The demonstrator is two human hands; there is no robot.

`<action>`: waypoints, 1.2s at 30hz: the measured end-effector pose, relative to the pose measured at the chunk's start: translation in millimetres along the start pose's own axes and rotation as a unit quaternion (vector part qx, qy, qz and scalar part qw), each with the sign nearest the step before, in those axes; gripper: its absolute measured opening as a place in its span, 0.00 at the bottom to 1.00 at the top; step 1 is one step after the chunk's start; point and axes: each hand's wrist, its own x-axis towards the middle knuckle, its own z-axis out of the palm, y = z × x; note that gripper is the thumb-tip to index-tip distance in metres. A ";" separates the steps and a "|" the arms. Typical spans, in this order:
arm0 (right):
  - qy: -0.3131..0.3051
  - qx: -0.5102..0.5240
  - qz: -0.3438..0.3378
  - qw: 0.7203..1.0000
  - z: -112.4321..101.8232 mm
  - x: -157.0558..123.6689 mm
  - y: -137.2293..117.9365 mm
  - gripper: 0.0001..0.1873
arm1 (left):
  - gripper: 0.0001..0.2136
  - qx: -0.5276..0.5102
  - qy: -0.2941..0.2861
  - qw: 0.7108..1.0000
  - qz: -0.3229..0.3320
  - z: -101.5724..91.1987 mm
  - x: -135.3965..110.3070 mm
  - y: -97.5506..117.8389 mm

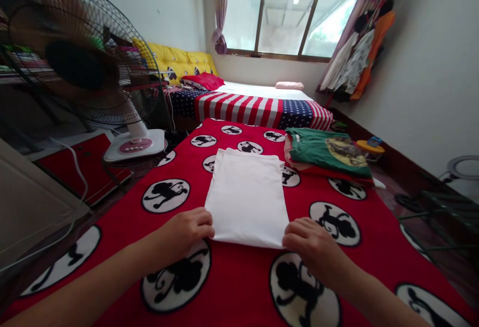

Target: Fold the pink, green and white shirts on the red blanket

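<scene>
A white folded garment (247, 197) lies flat as a neat rectangle on the red blanket with black monkey prints (243, 287). Its near left corner is pinched by my left hand (192, 230), fingers curled over the edge. At the near right corner, my right hand (310, 242) grips the cloth in the same way. The near edge of the garment runs straight between both hands. Beyond it to the right rests a stack of folded clothes, with a green printed T-shirt (318, 147) on top.
A standing fan (136, 142) is at the left beside a red panel (84, 165). Behind the blanket is a bed with a stars-and-stripes cover (239, 110) and a red pillow (204, 81). Clothes (361, 58) hang by the right wall. A yellow stool (370, 147) stands near the T-shirt.
</scene>
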 end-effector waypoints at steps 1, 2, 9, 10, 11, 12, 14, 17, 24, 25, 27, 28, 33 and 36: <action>-0.016 0.008 0.013 1.000 -1.3 -1.1 -3.0 0.13 | 0.16 0.004 -0.017 1.000 -0.015 -2.9 -0.9 3.6; -0.032 0.020 0.031 0.999 -3.1 -0.8 -7.2 0.12 | 0.15 0.009 -0.036 0.999 -0.031 -6.7 -0.7 8.5; 0.110 0.024 0.114 0.987 4.9 65.6 -21.8 0.18 | 0.14 -0.021 0.110 0.988 -0.106 -18.0 66.0 27.9; 0.116 -0.005 0.123 0.986 12.8 77.5 -15.4 0.23 | 0.17 -0.018 0.150 0.981 -0.121 -10.3 79.3 22.1; 0.102 -0.032 0.137 0.985 21.3 87.1 -7.1 0.26 | 0.19 -0.004 0.165 0.977 -0.135 -0.3 90.3 14.5; 0.077 -0.052 0.151 0.984 29.9 93.9 2.0 0.29 | 0.22 0.014 0.155 0.976 -0.150 10.9 98.5 6.0; 0.028 -0.071 0.172 0.982 43.9 99.3 19.0 0.32 | 0.26 0.038 0.109 0.979 -0.166 33.3 105.7 -10.4; 0.012 -0.075 0.176 0.981 52.9 95.3 32.3 0.33 | 0.27 0.050 0.089 0.980 -0.172 55.0 101.6 -25.0; 0.052 -0.011 0.160 0.986 48.5 88.4 29.2 0.30 | 0.27 0.048 0.094 0.981 -0.164 58.9 96.8 -29.7; 0.062 0.010 0.159 0.985 47.5 88.0 28.5 0.28 | 0.27 0.041 0.096 0.982 -0.160 57.9 96.8 -30.3; 0.098 0.062 0.163 0.980 44.9 87.3 27.1 0.21 | 0.25 0.019 0.104 0.982 -0.154 53.9 95.8 -28.9; 0.124 0.093 0.168 0.974 43.2 87.2 26.4 0.17 | 0.24 0.002 0.112 0.982 -0.152 50.6 94.8 -26.0; 0.228 0.203 0.174 0.936 34.3 87.7 27.9 0.10 | 0.16 -0.135 0.075 0.984 -0.084 27.8 89.3 13.5; 0.241 0.240 0.178 0.923 32.6 86.2 31.5 0.10 | 0.24 -0.100 0.000 0.994 -0.046 23.4 88.3 38.3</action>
